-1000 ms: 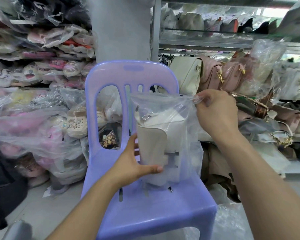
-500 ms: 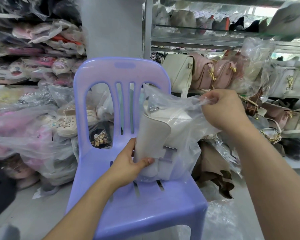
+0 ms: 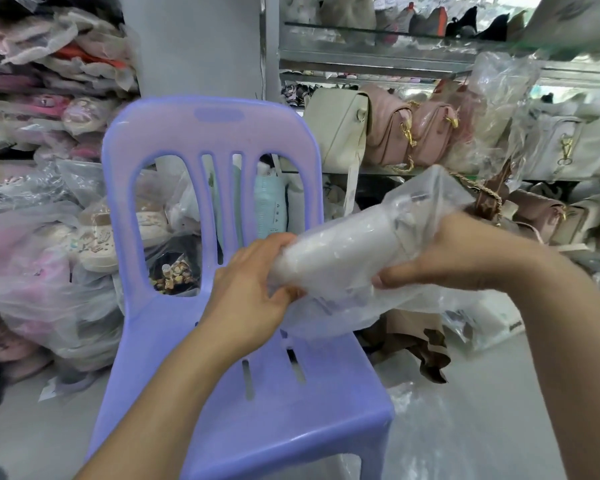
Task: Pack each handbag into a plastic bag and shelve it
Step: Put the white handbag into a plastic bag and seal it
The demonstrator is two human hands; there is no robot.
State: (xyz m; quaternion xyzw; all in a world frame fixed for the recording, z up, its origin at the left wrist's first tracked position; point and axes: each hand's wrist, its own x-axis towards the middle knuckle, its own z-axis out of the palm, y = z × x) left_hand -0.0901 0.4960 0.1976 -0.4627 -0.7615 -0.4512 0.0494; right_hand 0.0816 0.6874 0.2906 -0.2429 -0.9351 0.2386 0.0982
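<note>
A white handbag (image 3: pixel 340 247) lies on its side inside a clear plastic bag (image 3: pixel 426 199), held in the air above the seat of a lilac plastic chair (image 3: pixel 208 133). My left hand (image 3: pixel 253 285) grips the bagged handbag at its left end. My right hand (image 3: pixel 465 254) grips the right end, where the loose plastic bunches up past the handbag. The handbag's clasp is hidden.
A shelf (image 3: pixel 378 60) at the right holds cream and pink handbags (image 3: pixel 395 133), some in plastic. Bagged shoes (image 3: pixel 42 216) are piled at the left. A grey pillar (image 3: pixel 194 46) stands behind the chair. Loose plastic sheets (image 3: pixel 447 427) lie on the floor at the right.
The bagged handbag stood upright on the chair seat; now it is lifted off the seat and turned on its side, with both hands gripping its ends.
</note>
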